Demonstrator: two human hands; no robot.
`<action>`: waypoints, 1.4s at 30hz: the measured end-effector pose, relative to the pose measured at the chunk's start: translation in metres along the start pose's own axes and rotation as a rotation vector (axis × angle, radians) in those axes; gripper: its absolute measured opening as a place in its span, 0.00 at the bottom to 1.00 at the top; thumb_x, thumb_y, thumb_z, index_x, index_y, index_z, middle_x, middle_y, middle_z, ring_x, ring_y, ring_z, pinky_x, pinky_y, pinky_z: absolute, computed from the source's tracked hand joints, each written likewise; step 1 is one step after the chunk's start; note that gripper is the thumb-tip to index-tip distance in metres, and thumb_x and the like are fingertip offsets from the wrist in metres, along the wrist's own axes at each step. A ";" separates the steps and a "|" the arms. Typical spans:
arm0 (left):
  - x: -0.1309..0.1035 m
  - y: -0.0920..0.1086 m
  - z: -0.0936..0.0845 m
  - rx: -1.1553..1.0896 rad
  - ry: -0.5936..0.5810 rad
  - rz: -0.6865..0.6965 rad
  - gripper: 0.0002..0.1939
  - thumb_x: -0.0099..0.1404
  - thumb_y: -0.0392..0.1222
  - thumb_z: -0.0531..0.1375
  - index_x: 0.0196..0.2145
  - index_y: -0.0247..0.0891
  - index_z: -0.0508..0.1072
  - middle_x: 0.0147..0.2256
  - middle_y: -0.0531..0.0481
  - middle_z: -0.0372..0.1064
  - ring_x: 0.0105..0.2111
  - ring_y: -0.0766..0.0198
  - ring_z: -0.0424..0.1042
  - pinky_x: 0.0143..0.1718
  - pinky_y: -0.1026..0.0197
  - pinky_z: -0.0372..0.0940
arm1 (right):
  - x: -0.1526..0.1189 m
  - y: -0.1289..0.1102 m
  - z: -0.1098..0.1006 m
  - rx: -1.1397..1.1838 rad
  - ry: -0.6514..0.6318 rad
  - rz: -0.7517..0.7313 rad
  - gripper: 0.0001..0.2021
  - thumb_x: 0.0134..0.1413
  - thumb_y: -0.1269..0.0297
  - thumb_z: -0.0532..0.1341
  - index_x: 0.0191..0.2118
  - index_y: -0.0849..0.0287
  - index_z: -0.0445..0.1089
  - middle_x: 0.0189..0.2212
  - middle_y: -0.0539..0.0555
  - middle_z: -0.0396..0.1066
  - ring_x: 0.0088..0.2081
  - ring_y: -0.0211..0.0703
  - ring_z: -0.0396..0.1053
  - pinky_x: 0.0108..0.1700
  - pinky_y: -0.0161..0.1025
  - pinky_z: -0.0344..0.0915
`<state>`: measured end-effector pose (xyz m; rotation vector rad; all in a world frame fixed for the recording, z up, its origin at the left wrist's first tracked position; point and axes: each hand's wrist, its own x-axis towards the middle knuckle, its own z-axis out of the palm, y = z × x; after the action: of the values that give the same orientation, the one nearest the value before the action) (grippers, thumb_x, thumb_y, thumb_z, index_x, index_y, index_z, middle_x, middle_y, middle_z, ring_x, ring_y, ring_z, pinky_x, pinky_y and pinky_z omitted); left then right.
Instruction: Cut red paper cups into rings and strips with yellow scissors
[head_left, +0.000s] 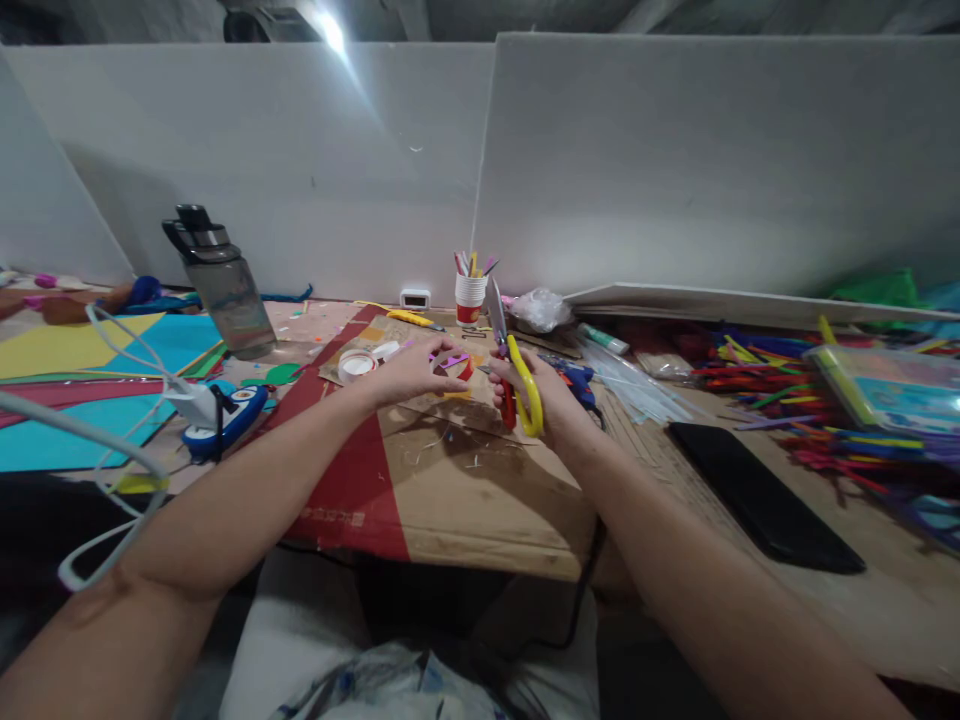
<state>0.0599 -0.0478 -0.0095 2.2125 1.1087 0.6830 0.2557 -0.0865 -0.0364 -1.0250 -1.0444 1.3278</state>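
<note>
Nearest, white cables (142, 455) loop in front of coloured sheets (82, 350) at the left, partly hiding them; a black phone (765, 497) lies at the right on the bench (885, 620). Above a cardboard sheet (480, 510), the right hand (553, 395) is closed round the yellow and red handles of the scissors (531, 395). Their long axis stands nearly upright, blades pointing up and leaning slightly left. The left hand (409, 373) curves with fingers bent beside a purple strip (454, 360) and a red band (467, 369); whether it pinches either, I cannot tell. Right, a clear-lidded box (892, 385) sits by coloured strips, its contents blurred. Farther back stand a see-through bottle (234, 300), its fill unclear, and stacked paper cups (470, 298) holding pens, just beside the blades. Pale panels (675, 160) rise behind.
</note>
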 end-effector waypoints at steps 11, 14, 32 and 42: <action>-0.009 0.015 0.025 -0.472 0.044 0.046 0.24 0.58 0.51 0.65 0.47 0.36 0.66 0.46 0.42 0.67 0.32 0.64 0.70 0.22 0.63 0.67 | -0.007 0.002 0.003 -0.191 0.017 -0.097 0.28 0.35 0.58 0.72 0.46 0.56 0.69 0.21 0.42 0.64 0.19 0.32 0.60 0.19 0.32 0.58; -0.009 0.015 0.022 -0.551 0.090 0.018 0.14 0.64 0.45 0.58 0.44 0.35 0.69 0.34 0.49 0.66 0.28 0.67 0.68 0.21 0.65 0.67 | -0.007 0.000 0.003 -0.154 -0.007 -0.076 0.29 0.34 0.57 0.72 0.47 0.57 0.68 0.21 0.42 0.64 0.19 0.33 0.61 0.19 0.32 0.59; -0.004 0.001 0.035 -0.491 0.511 -0.009 0.18 0.57 0.47 0.67 0.40 0.37 0.68 0.39 0.50 0.68 0.38 0.67 0.67 0.41 0.63 0.66 | -0.008 0.000 0.005 -0.234 0.071 -0.398 0.28 0.35 0.56 0.74 0.45 0.54 0.67 0.31 0.47 0.71 0.33 0.40 0.69 0.38 0.39 0.67; -0.003 0.008 0.031 -0.803 0.331 -0.034 0.18 0.55 0.45 0.67 0.40 0.33 0.70 0.34 0.48 0.71 0.32 0.66 0.72 0.30 0.63 0.69 | -0.009 0.003 0.005 -0.113 0.028 -0.224 0.26 0.37 0.58 0.73 0.44 0.56 0.67 0.32 0.47 0.69 0.26 0.34 0.64 0.26 0.34 0.62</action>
<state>0.0828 -0.0625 -0.0264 1.4208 0.8056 1.2495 0.2499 -0.0954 -0.0377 -0.9759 -1.1872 1.0803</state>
